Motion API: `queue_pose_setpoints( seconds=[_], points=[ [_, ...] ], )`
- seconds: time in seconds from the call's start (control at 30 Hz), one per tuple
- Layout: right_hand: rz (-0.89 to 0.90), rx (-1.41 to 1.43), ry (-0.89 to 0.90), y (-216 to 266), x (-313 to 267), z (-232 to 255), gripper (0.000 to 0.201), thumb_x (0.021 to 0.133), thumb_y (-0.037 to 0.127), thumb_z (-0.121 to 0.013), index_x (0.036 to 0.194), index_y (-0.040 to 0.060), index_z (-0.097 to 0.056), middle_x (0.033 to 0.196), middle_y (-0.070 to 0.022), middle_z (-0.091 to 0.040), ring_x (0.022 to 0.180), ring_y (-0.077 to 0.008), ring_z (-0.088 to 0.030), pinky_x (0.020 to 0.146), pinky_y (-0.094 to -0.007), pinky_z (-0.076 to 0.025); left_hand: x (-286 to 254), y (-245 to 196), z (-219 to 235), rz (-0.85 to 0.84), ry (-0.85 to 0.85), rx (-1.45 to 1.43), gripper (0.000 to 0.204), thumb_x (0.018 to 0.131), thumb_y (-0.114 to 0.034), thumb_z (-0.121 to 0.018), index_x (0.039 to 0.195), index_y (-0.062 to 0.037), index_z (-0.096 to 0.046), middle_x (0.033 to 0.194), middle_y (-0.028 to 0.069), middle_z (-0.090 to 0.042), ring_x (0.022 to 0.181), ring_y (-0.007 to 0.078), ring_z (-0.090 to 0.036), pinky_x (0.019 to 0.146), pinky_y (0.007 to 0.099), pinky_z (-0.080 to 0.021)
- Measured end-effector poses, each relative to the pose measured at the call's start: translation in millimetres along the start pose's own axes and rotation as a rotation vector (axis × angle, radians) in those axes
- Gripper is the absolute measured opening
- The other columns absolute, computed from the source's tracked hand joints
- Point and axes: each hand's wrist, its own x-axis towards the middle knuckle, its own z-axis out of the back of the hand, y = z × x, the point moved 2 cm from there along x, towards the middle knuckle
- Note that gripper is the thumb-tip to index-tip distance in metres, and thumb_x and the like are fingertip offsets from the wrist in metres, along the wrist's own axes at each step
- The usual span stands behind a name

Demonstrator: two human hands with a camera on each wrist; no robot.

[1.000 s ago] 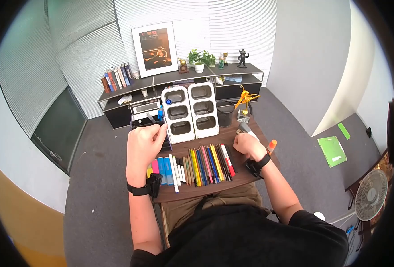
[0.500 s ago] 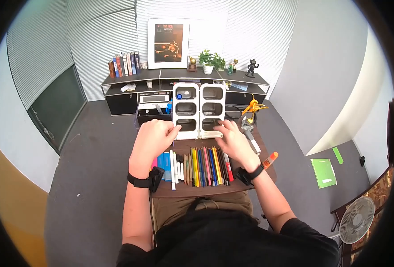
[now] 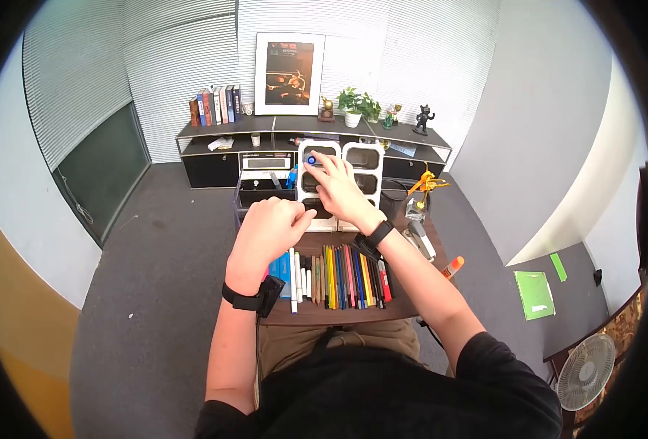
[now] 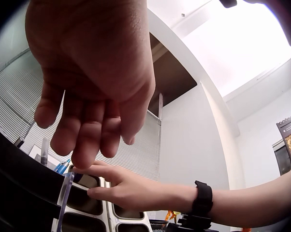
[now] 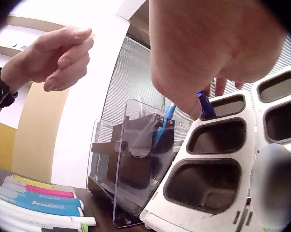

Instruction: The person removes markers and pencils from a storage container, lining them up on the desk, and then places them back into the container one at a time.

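My right hand [image 3: 346, 194] reaches over the white six-compartment holder [image 5: 198, 223], palm down with fingers spread forward. Its thumb and forefinger lie either side of a blue round-ended cylinder [image 5: 205, 105] standing in the upper left compartment. From the right wrist, the thumb tip shows right at this cylinder, while the palm hides part of the compartment. Held in the air before the holder's lower left corner, my left hand [image 3: 269, 230] has loosely curled fingers with nothing in them. Below it lie blue highlighters [image 5: 49, 205] and white markers [image 3: 295, 282].
A row of coloured pencils [image 3: 342, 278] covers the front of the brown table [image 3: 324, 318]. The clear-sided organizer [image 5: 121, 193] stands left of the holder. At right are an orange glue stick [image 3: 453, 268], a grey-and-white stapler-like object [image 3: 423, 241] and a yellow figure [image 3: 428, 183].
My right hand has moved from the table's right side, past the holder's lower right compartment, up and left to the blue cylinder. The left hand stays near the same place.
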Motion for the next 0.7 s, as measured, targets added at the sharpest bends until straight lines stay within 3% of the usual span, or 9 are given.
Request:
queue_pose_setpoints(
  seconds=[0.13,0.2,0.33,0.37,0.4,0.53,0.6,0.63,0.7],
  points=[
    [-0.047,0.108,-0.170,0,-7,26,0.068,0.092,-0.002,-0.068,0.158,0.0113,-0.059,0.162,-0.0199,-0.050,0.148,-0.0406,-0.048,0.125,-0.0537,-0.038,0,3,-4,-0.020,-0.022,-0.028,0.040,0.102,-0.030,-0.073,0.075,-0.0005,-0.074,0.065,0.0209,-0.065,0.065,0.0408,-0.068,0.065,0.0481,-0.055],
    [-0.068,0.092,-0.402,3,-12,47,0.054,0.096,0.002,-0.071,0.149,0.0102,-0.065,0.149,-0.0227,-0.057,0.136,-0.0414,-0.057,0.115,-0.0513,-0.048,-1,5,-7,-0.040,-0.048,-0.057,0.040,0.102,-0.029,-0.073,0.076,0.0011,-0.073,0.062,0.0213,-0.060,0.060,0.0417,-0.064,0.060,0.0476,-0.051],
    [-0.191,0.271,-0.652,12,-37,109,0.034,0.099,0.001,-0.074,0.132,0.0050,-0.071,0.135,-0.0171,-0.062,0.117,-0.0290,-0.067,0.096,-0.0381,-0.059,0,4,-9,-0.038,-0.033,-0.059,0.039,0.102,-0.029,-0.073,0.077,0.0009,-0.074,0.063,0.0213,-0.060,0.061,0.0420,-0.064,0.060,0.0475,-0.051],
    [-0.259,0.371,-0.656,10,-47,117,0.028,0.100,-0.001,-0.073,0.128,0.0039,-0.071,0.132,-0.0140,-0.063,0.104,-0.0212,-0.069,0.081,-0.0296,-0.061,0,3,-9,-0.028,-0.023,-0.068,0.039,0.103,-0.030,-0.073,0.078,0.0009,-0.074,0.063,0.0213,-0.060,0.061,0.0420,-0.063,0.060,0.0473,-0.050],
    [-0.273,0.357,-0.617,6,-57,124,0.025,0.101,-0.002,-0.070,0.126,0.0032,-0.071,0.130,-0.0108,-0.063,0.096,-0.0161,-0.069,0.073,-0.0260,-0.059,0,2,-9,-0.033,-0.015,-0.072,0.039,0.103,-0.030,-0.073,0.078,0.0009,-0.074,0.063,0.0213,-0.060,0.061,0.0420,-0.063,0.060,0.0473,-0.050],
    [-0.406,0.333,-0.384,-9,-107,131,0.024,0.100,0.002,-0.070,0.124,0.0045,-0.073,0.114,-0.0087,-0.064,0.086,-0.0158,-0.067,0.071,-0.0306,-0.057,1,2,-10,-0.022,-0.001,-0.065,0.040,0.103,-0.030,-0.073,0.078,0.0014,-0.073,0.063,0.0213,-0.059,0.060,0.0414,-0.062,0.061,0.0465,-0.050],
    [-0.505,0.261,-0.126,-18,-134,121,0.025,0.098,0.005,-0.073,0.122,0.0040,-0.074,0.107,-0.0115,-0.064,0.084,-0.0188,-0.067,0.074,-0.0344,-0.057,1,2,-11,-0.003,0.018,-0.058,0.040,0.102,-0.030,-0.073,0.078,0.0014,-0.073,0.063,0.0210,-0.059,0.060,0.0412,-0.062,0.061,0.0462,-0.049],
    [-0.626,0.299,-0.018,-20,-144,117,0.030,0.096,0.008,-0.075,0.126,0.0028,-0.075,0.106,-0.0163,-0.067,0.088,-0.0288,-0.071,0.082,-0.0420,-0.059,2,0,-11,-0.007,0.021,-0.056,0.040,0.102,-0.030,-0.073,0.078,0.0014,-0.073,0.063,0.0210,-0.059,0.060,0.0412,-0.062,0.061,0.0462,-0.049],
    [-0.613,0.239,0.032,-34,-164,99,0.034,0.096,0.007,-0.075,0.130,0.0034,-0.075,0.107,-0.0182,-0.069,0.091,-0.0338,-0.072,0.085,-0.0446,-0.059,3,-2,-10,0.036,0.066,-0.016,0.041,0.102,-0.030,-0.074,0.074,-0.0002,-0.074,0.067,0.0219,-0.066,0.068,0.0429,-0.069,0.066,0.0489,-0.056]
  ],
)
